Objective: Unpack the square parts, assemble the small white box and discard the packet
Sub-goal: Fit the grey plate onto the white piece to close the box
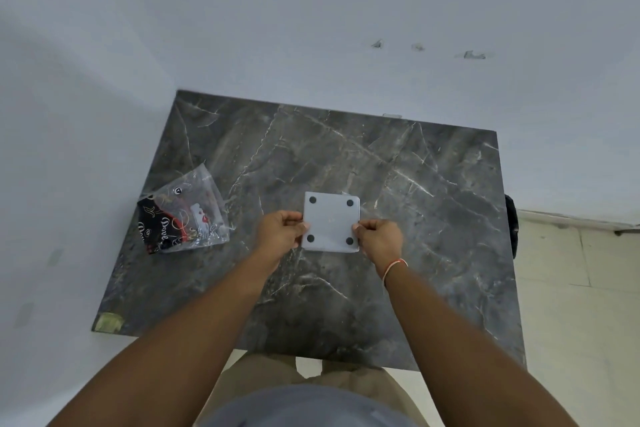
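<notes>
A small white square box (331, 221) with a dark round pad near each of its corners is held over the middle of the dark marble table (398, 166). My left hand (281, 230) pinches its left edge and my right hand (379, 237) pinches its right edge. Whether the box rests on the table or hangs just above it cannot be told. The clear plastic packet (185, 213) with a black and red printed card inside lies crumpled at the table's left edge, apart from both hands.
White walls stand close behind and to the left of the table. A dark object (512, 225) hangs off the table's right edge, beside the pale tiled floor (571, 288). A yellowish patch (109, 322) marks the near left corner.
</notes>
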